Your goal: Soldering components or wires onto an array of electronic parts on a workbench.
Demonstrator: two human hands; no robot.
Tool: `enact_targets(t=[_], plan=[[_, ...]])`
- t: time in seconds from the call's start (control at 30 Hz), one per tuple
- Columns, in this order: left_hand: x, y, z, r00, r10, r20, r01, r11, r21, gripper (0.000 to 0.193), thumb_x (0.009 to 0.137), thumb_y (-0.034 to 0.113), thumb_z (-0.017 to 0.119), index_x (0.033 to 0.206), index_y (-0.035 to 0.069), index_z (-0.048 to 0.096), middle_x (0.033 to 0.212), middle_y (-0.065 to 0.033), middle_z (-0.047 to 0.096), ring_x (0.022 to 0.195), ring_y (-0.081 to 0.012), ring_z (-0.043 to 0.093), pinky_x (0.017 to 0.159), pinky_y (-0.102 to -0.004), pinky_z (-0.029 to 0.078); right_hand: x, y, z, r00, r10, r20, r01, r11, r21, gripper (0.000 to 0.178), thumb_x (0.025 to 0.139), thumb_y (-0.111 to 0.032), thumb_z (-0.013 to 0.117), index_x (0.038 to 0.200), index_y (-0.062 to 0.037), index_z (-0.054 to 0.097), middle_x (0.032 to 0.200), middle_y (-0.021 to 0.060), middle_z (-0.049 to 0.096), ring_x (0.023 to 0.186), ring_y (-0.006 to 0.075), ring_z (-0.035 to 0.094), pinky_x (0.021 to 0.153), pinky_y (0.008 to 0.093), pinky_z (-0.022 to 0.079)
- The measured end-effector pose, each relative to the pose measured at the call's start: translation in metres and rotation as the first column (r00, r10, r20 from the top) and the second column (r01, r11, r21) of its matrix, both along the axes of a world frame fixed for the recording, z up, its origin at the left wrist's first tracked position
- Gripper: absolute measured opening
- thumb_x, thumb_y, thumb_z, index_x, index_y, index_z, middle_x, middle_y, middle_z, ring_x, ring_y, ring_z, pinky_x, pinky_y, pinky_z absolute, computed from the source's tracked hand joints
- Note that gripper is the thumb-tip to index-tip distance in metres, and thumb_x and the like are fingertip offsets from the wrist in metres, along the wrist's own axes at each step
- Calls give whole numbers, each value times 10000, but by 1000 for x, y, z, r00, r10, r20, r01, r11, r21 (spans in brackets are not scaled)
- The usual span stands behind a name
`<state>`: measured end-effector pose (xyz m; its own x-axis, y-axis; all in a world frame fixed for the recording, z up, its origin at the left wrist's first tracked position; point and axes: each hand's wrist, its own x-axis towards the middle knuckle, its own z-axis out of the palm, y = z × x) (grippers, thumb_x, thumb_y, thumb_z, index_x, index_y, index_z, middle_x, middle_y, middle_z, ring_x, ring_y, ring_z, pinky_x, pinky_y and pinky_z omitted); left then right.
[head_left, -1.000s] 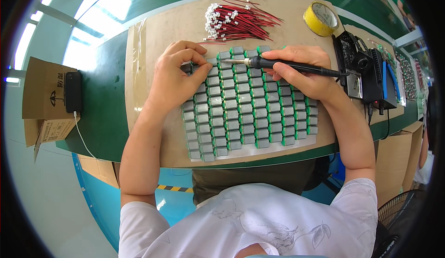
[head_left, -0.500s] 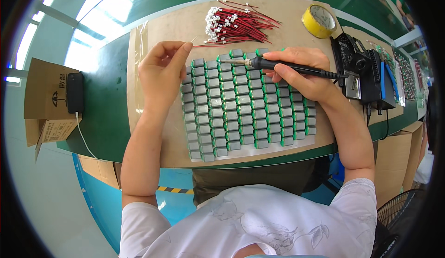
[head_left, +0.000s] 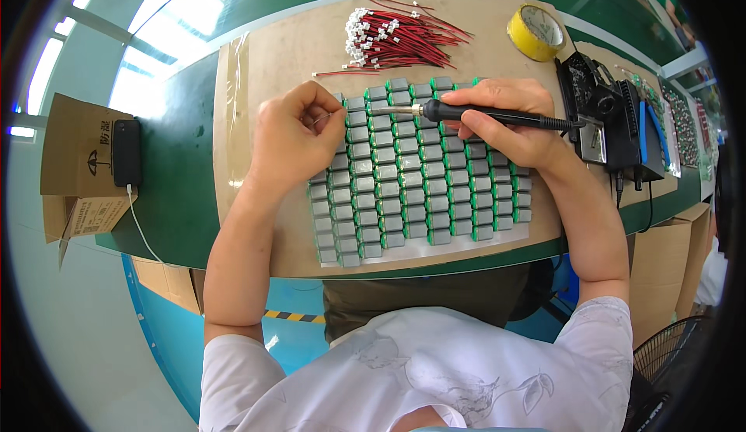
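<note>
My right hand (head_left: 509, 117) is closed around the black handle of a soldering iron (head_left: 474, 112). The iron's metal tip points left, over the top rows of small grey blocks on green circuit boards (head_left: 412, 179), set close together in columns. At the upper left corner of these rows, my left hand (head_left: 299, 133) is pinched on a thin strand of solder wire (head_left: 320, 117), mostly hidden by the fingers. Just beyond that hand lies a single red-and-black lead (head_left: 342, 72), near a pile of red and black leads with white connectors (head_left: 404, 40).
A roll of yellow tape (head_left: 536, 32) lies at the far right of the brown board (head_left: 264, 59). Beside it stands a black soldering station (head_left: 610, 113) with blue-handled tweezers or pliers (head_left: 653, 133). At left, a cardboard box (head_left: 78, 144) has a black phone-like device (head_left: 127, 154) against it.
My left hand has come down and right, closer to the top left of the boards, and its fingers have curled in. The soldering iron has hardly moved.
</note>
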<state>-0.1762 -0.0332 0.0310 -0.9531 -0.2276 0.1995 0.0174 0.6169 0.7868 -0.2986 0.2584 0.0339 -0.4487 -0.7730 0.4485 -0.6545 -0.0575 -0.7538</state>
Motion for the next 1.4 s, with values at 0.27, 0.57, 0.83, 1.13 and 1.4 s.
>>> enact_targets(t=[0.27, 0.57, 0.83, 1.13, 1.4], plan=[[1, 1, 0, 999, -27, 17, 27, 999, 17, 45, 804, 25, 726, 819, 0, 693, 627, -17, 627, 561, -62, 553, 560, -239, 458, 1, -1, -1, 1000, 6, -1, -6, 1000, -14, 270, 935, -3, 660, 1182, 65, 745, 877, 146, 780, 699, 163, 730, 640, 276, 569], [1, 2, 1, 999, -36, 22, 36, 999, -2, 47, 800, 25, 726, 823, -6, 698, 628, -35, 638, 559, -78, 560, 570, -249, 470, 1, -1, -1, 1000, -6, -5, 6, 1000, 9, 269, 928, 1, 663, 1175, 65, 748, 877, 144, 782, 697, 166, 730, 640, 277, 565], [2, 4, 2, 999, -29, 40, 31, 999, -32, 57, 806, 26, 733, 830, -19, 709, 639, -45, 637, 577, -84, 555, 583, -254, 477, 0, -2, -2, 999, 6, -37, -7, 1000, -21, 272, 918, 8, 662, 1169, 66, 750, 865, 147, 776, 692, 170, 726, 638, 277, 558], [2, 5, 4, 997, -64, 35, 65, 998, -27, 55, 816, 26, 736, 847, -16, 719, 673, -80, 665, 592, -114, 592, 598, -275, 497, 0, -1, -3, 1000, 0, -2, 0, 1000, -15, 272, 922, 7, 656, 1170, 72, 747, 877, 147, 777, 694, 169, 727, 635, 277, 565], [2, 4, 2, 997, -71, 34, 73, 996, -59, 70, 816, 31, 747, 862, -18, 728, 685, -82, 670, 591, -120, 592, 601, -277, 501, 2, -1, -1, 999, -7, 42, 8, 999, -35, 279, 912, 13, 658, 1169, 70, 750, 862, 148, 773, 697, 170, 727, 638, 276, 561]])
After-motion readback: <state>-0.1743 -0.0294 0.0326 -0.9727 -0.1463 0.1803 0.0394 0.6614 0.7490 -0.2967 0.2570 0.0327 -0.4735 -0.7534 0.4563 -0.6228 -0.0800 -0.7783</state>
